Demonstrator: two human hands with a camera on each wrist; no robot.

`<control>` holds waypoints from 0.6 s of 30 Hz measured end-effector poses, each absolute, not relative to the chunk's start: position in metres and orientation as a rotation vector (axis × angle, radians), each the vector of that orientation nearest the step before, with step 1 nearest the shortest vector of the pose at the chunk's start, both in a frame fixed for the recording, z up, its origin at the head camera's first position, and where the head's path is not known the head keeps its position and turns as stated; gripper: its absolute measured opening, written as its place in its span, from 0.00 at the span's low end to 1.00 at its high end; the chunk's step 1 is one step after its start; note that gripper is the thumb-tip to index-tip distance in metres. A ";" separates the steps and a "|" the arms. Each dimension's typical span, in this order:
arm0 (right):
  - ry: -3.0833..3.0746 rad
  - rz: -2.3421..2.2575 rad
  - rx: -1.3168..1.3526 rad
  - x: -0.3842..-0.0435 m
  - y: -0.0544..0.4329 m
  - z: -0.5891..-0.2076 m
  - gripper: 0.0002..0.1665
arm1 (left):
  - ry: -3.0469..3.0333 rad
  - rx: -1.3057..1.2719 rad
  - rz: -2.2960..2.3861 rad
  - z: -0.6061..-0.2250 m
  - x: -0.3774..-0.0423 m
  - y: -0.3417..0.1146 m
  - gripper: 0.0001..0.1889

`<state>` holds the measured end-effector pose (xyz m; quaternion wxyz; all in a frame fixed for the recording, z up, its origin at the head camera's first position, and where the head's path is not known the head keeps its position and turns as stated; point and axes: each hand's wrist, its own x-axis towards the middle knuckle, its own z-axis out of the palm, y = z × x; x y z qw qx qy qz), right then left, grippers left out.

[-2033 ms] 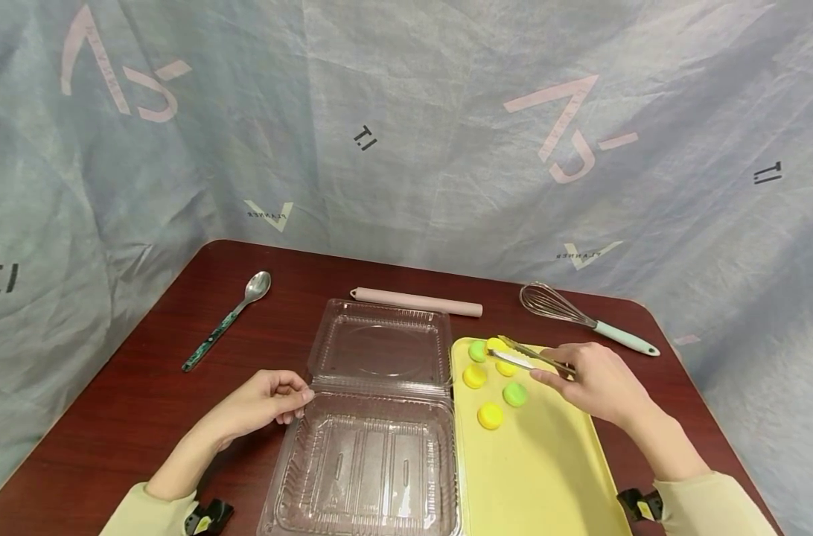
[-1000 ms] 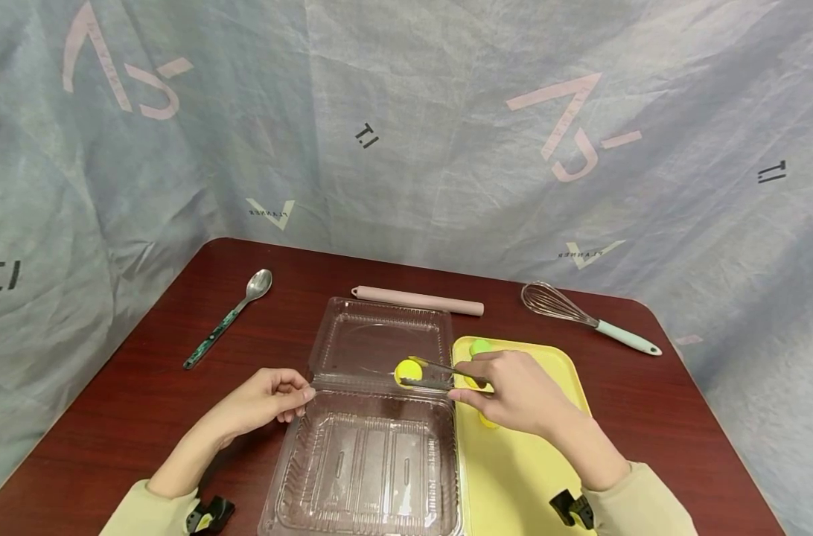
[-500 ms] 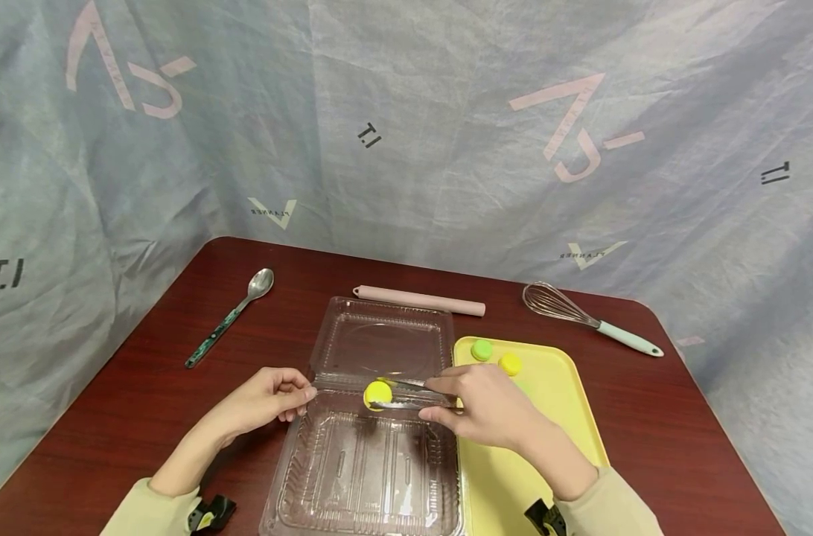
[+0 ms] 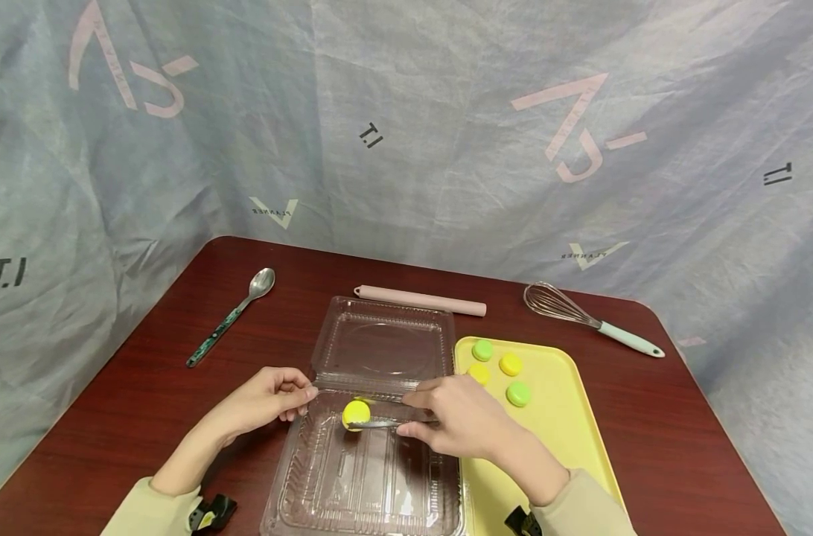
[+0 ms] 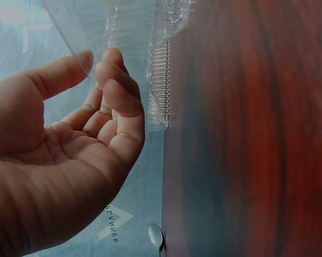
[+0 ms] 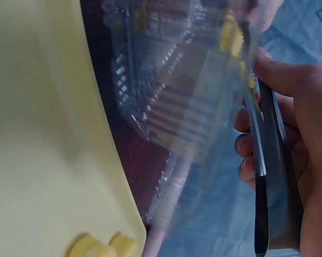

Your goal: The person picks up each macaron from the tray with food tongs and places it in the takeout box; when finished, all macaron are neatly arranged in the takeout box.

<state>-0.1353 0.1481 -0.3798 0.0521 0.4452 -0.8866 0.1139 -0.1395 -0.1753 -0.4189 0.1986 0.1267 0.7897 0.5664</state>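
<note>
My right hand (image 4: 456, 418) grips metal tongs (image 6: 263, 160), whose tips hold a yellow macaron (image 4: 356, 415) over the base of the clear plastic clamshell container (image 4: 373, 514). With thumb and forefinger, my left hand (image 5: 80, 128) pinches the container's left rim near the hinge; its other fingers are curled. The container's lid (image 4: 383, 346) lies folded back, away from me. To its right, on the yellow tray (image 4: 574, 439), are two green macarons, one far (image 4: 482, 350) and one nearer (image 4: 518, 394). A yellow macaron (image 4: 511, 364) and another yellow one (image 4: 478, 373) lie there too.
Behind the lid lies a pink rolling pin (image 4: 420, 300). A spoon (image 4: 231, 318) with a dark green handle is at the far left, and a whisk (image 4: 590, 318) at the far right. A grey cloth (image 4: 406, 149) hangs behind the dark red table (image 4: 138, 380).
The right hand has lifted a yellow macaron from the tray with the tongs, carried it left and lowered it over the container's base. My left hand has stayed at the rim.
</note>
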 end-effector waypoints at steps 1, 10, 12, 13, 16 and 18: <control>-2.705 0.335 1.356 -0.135 0.147 -0.381 0.22 | 2.212 0.354 1.581 -0.419 -0.139 -0.175 0.13; -2.736 0.287 1.393 -0.133 0.137 -0.392 0.23 | 2.225 0.359 1.574 -0.418 -0.139 -0.175 0.13; -2.739 0.272 1.398 -0.132 0.135 -0.393 0.24 | 2.227 0.361 1.574 -0.419 -0.139 -0.175 0.13; -2.740 0.266 1.401 -0.132 0.135 -0.393 0.24 | 2.226 0.363 1.574 -0.419 -0.139 -0.175 0.13; -2.745 0.254 1.406 -0.131 0.132 -0.395 0.23 | 2.224 0.366 1.573 -0.419 -0.139 -0.175 0.13; -2.743 0.244 1.409 -0.131 0.132 -0.396 0.23 | 2.219 0.363 1.576 -0.419 -0.139 -0.176 0.13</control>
